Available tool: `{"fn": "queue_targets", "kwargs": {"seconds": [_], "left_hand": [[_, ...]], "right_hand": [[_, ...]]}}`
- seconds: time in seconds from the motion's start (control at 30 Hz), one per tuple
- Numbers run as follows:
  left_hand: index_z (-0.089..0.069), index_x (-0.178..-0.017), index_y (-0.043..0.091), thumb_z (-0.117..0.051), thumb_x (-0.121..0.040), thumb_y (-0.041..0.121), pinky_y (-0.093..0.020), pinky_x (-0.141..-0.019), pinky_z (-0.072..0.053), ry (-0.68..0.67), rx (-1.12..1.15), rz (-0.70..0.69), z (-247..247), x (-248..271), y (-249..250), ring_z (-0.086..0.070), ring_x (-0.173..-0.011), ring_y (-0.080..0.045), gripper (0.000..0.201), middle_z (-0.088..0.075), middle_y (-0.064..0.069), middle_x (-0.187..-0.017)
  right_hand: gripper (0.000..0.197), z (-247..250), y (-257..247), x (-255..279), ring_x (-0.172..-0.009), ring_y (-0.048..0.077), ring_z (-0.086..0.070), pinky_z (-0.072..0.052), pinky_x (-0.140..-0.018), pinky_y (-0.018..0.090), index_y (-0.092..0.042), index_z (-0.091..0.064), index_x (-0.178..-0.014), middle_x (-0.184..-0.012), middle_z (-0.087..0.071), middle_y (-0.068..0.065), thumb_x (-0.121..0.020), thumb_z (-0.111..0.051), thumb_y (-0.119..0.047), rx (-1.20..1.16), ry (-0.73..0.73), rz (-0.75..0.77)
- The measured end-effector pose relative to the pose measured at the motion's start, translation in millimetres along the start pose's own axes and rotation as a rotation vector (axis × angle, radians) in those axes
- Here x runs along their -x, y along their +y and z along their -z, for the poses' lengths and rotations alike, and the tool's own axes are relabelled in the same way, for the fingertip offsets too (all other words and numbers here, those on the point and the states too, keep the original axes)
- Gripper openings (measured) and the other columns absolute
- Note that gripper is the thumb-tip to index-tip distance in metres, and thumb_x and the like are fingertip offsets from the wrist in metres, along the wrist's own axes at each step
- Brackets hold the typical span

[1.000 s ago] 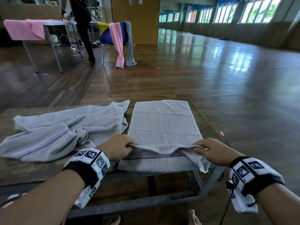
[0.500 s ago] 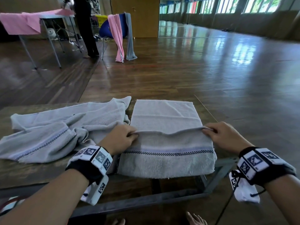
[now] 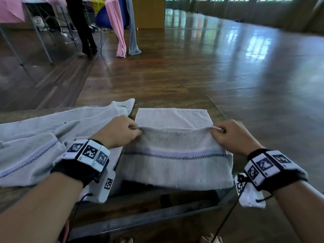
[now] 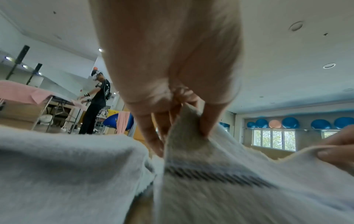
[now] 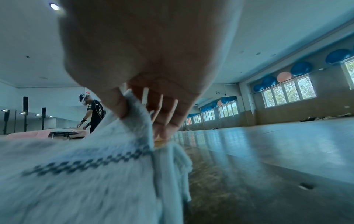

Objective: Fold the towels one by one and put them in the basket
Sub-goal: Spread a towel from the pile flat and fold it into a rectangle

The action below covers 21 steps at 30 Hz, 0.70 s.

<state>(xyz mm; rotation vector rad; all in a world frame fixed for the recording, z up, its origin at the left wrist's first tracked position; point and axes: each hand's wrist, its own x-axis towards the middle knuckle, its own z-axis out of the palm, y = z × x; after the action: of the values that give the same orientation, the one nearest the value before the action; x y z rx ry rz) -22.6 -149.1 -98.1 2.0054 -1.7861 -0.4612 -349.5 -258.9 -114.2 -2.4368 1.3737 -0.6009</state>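
A grey towel [image 3: 175, 155] with a dark checked stripe lies on the wooden table [image 3: 26, 195], its near part lifted and carried over the far part. My left hand [image 3: 121, 132] pinches the towel's left corner; my right hand [image 3: 229, 135] pinches the right corner. The left wrist view shows my left hand [image 4: 172, 106] with fingers and thumb clamped on the towel [image 4: 210, 181] edge. In the right wrist view my right hand [image 5: 145, 98] grips the towel [image 5: 86, 174] the same way. No basket is in view.
A second, crumpled grey towel [image 3: 35, 146] lies on the table to the left. Beyond are a wooden floor, a chair [image 3: 105, 16] draped with pink and grey towels, a pink-covered table [image 3: 12, 9] and a standing person [image 3: 82, 23].
Both hands have carried the towel's near edge up and away from me, over the flat far part. The striped band now faces up across the fold.
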Motion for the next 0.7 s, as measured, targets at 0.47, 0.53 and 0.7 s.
{"fn": "queue_targets", "kwargs": {"seconds": [0.47,0.53,0.7], "left_hand": [[-0.038,-0.04,0.017,-0.061,-0.08,0.023,-0.029,-0.054,-0.031,-0.379,-0.143,0.068,-2,-8,-4,-0.037,-0.053,-0.014,0.047,-0.04,0.001,-0.054],[-0.029,-0.045,0.017,-0.061,-0.081,0.019,-0.03,-0.053,-0.028,-0.239,-0.051,0.056,-1,-6,-4,-0.03,-0.05,-0.014,0.048,-0.033,-0.001,-0.051],[-0.042,-0.058,0.004,-0.06,-0.088,0.015,-0.028,-0.054,-0.03,0.163,0.006,-0.003,-15,-12,-20,-0.042,-0.054,-0.017,0.036,-0.045,-0.009,-0.055]], "right_hand": [[0.038,-2,0,-31,-0.046,0.007,-0.034,-0.034,-0.056,0.03,-0.017,-0.04,-0.051,-0.048,-0.037,-0.009,-0.083,-0.057,-0.027,0.02,-0.539,-0.121],[0.038,-6,0,-34,-0.048,0.01,-0.041,-0.038,-0.054,0.03,-0.014,-0.047,-0.052,-0.049,-0.043,-0.008,-0.086,-0.058,-0.025,-0.003,-0.391,-0.105],[0.03,-22,-1,-46,-0.065,0.027,-0.061,-0.05,-0.062,0.036,-0.015,-0.062,-0.062,-0.062,-0.062,0.005,-0.09,-0.055,-0.023,0.057,-0.039,-0.088]]}}
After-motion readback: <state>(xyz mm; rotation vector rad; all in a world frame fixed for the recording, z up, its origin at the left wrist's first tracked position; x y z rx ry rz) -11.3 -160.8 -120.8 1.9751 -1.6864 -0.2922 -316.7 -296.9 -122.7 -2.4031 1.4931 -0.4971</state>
